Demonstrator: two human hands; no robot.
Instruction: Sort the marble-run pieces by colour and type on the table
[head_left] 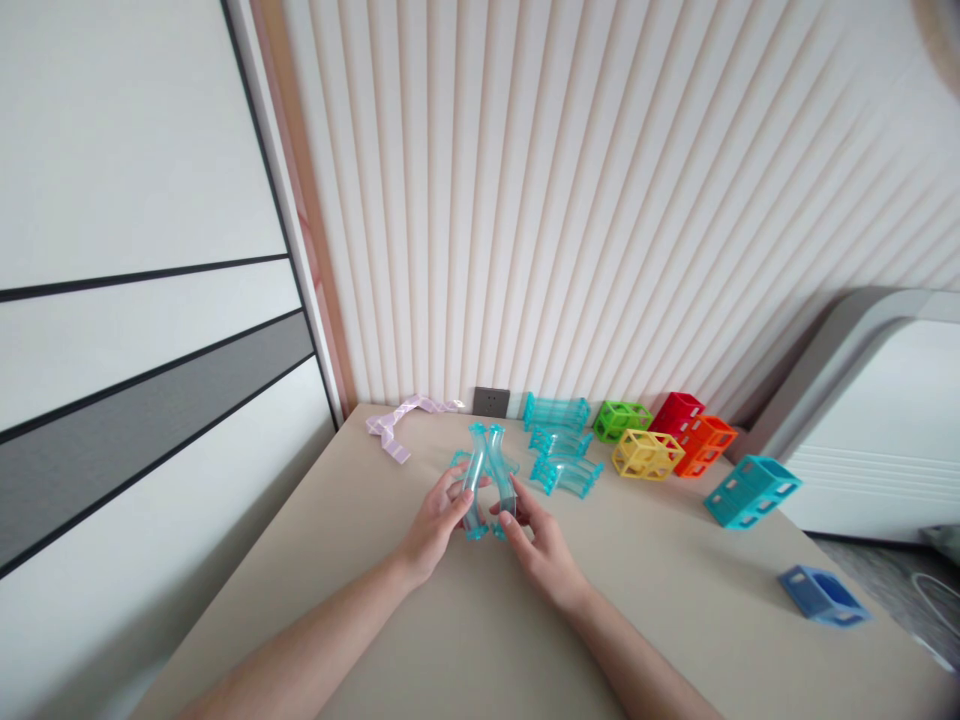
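Note:
My left hand point(444, 512) is closed around a clear teal curved tube piece point(474, 482), held upright over the table. Beside it, my right hand point(531, 528) grips a second clear teal curved tube piece point(498, 468). The two tubes bow towards each other, close at their upper parts; whether they touch, I cannot tell. Behind them, partly hidden, another teal piece point(459, 458) lies on the table. To the right are more clear teal tube pieces, one straight group point(556, 412) by the wall and a curved one point(568, 476) nearer.
On the beige table point(360, 610), a lilac folded strip point(390, 432) lies at the back left. Green point(621, 421), yellow point(646, 455), red point(676, 412), orange point(705, 446), teal point(752, 492) and blue point(823, 596) open-frame blocks stand at right. A socket point(492, 402) is on the ribbed wall.

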